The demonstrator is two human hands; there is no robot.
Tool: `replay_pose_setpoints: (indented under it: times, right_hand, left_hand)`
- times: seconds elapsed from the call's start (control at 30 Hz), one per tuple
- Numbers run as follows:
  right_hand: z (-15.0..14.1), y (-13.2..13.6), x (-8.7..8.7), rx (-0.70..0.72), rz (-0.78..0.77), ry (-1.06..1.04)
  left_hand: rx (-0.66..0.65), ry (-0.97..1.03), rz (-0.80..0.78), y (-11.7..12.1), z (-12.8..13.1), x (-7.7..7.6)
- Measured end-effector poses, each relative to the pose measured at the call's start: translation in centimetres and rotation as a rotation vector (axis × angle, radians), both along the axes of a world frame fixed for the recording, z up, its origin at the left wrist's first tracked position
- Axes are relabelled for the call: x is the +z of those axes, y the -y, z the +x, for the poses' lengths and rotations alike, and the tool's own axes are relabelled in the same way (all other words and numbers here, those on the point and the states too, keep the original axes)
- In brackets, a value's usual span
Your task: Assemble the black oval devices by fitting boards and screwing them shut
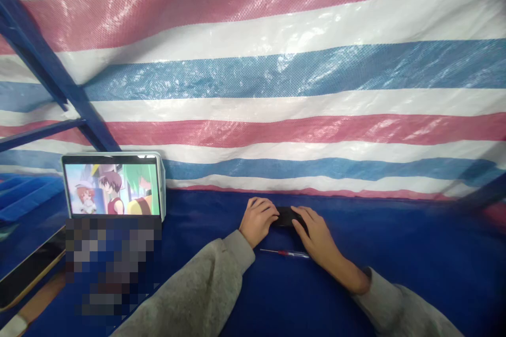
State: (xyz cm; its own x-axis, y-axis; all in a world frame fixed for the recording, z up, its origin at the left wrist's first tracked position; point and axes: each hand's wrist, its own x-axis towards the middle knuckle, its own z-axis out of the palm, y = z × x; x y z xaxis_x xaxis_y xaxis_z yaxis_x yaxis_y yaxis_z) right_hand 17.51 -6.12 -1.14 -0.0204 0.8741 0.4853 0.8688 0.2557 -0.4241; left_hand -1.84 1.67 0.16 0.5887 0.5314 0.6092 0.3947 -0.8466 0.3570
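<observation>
Both my hands rest on a small black object (285,216) lying on the blue table cover (395,263) near the striped tarp. My left hand (256,220) has its fingers curled over the object's left end. My right hand (316,237) covers its right end with bent fingers. What the black object is I cannot make out. A thin screwdriver with a red and clear handle (285,254) lies on the cover just in front of my hands, under my right palm's edge, touched by neither hand as far as I can see.
A tablet (114,188) showing a cartoon stands propped at the left. A red, white and blue striped tarp (276,89) forms the wall behind. Blue metal frame bars (51,73) run at upper left. A dark flat panel (27,274) lies at the far left edge.
</observation>
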Motion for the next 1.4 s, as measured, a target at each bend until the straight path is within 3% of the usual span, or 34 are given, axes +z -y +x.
replay_pose_setpoints:
  times: [1.4]
  right_hand:
    - [0.15,-0.15,-0.44,-0.023,0.009,0.021]
  left_hand:
    - [-0.028,0.081,-0.046,-0.09,0.14,-0.35]
